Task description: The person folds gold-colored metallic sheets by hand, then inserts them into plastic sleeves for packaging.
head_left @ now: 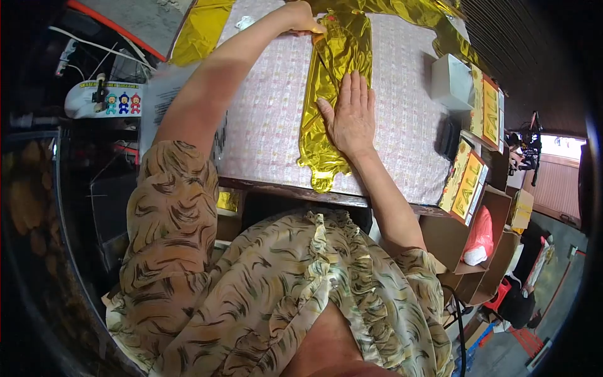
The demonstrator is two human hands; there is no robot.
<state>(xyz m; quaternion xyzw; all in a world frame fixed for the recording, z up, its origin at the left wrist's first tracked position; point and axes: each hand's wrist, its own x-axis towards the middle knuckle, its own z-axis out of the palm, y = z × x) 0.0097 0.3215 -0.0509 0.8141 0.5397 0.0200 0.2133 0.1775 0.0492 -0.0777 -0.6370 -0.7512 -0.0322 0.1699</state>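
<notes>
A long, flat gold foil piece (338, 56) lies lengthwise on the patterned tablecloth (264, 119), its tabbed end close to the table's front edge. My right hand (354, 116) rests flat on the foil's right side, fingers straight and pointing away from me. At the far end, my left hand (304, 19) is bent over with its fingers closed at the foil's upper left edge, pinching it. The fingertips of that hand are partly hidden.
More gold foil (200, 28) lies along the far left and far right edges. A white box (452, 83), a dark object (448, 137) and boxes marked FALL (466, 182) line the right side. Cardboard boxes (490, 229) stand below at the right.
</notes>
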